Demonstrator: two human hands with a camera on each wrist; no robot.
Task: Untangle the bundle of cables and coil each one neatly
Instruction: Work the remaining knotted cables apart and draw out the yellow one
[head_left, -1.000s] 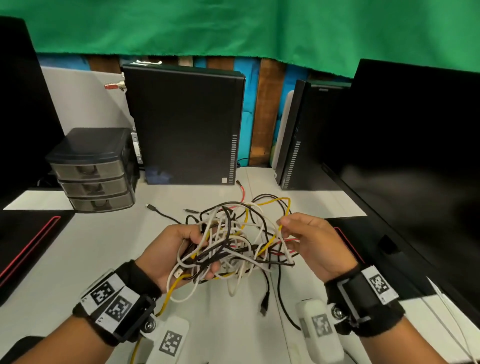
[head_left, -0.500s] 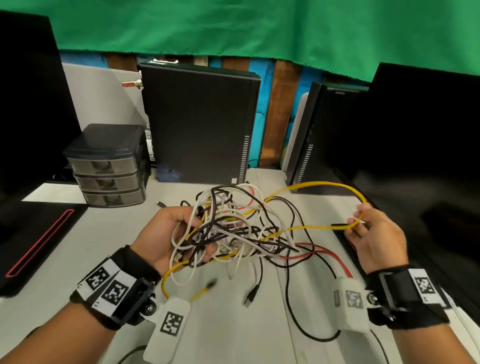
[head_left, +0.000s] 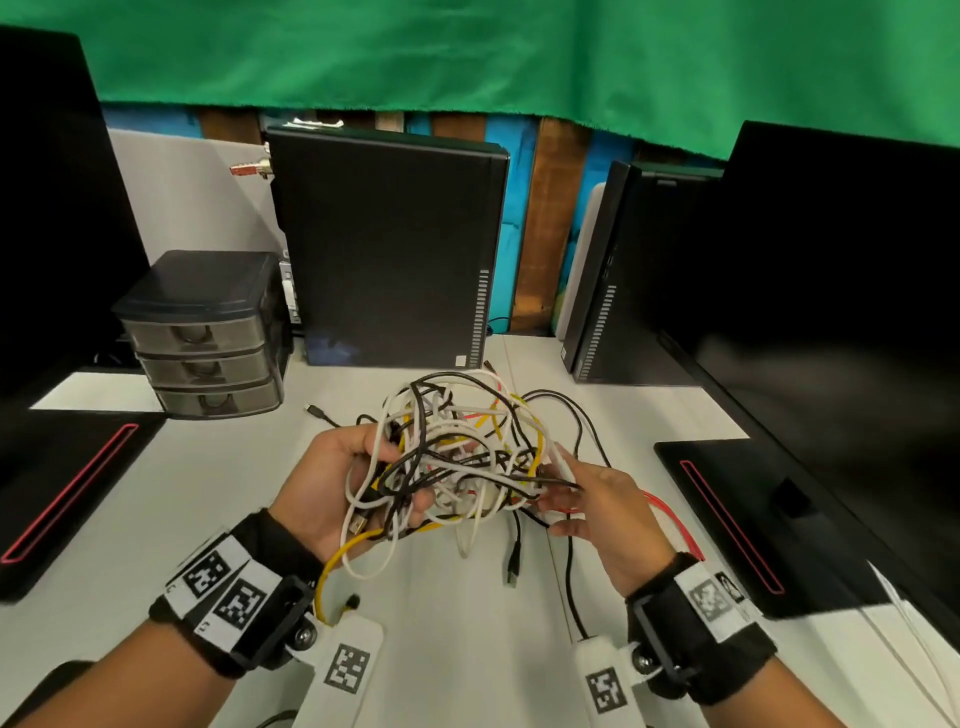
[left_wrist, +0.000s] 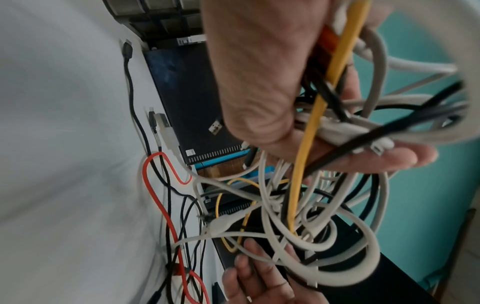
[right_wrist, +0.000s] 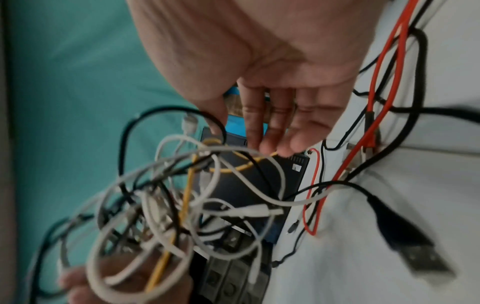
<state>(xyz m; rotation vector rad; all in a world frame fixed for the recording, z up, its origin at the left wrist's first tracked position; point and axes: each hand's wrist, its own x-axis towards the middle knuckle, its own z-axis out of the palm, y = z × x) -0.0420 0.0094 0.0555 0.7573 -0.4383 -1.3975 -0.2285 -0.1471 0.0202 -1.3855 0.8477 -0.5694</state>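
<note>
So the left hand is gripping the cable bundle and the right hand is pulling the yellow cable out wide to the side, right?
Not quite. The left hand does grip the cable bundle, but the right hand is not pulling the yellow cable out wide; its fingers are straight at the bundle's edge, as the head and right wrist views show.

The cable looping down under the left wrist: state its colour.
Yellow cable; the head view shows it best.
</note>
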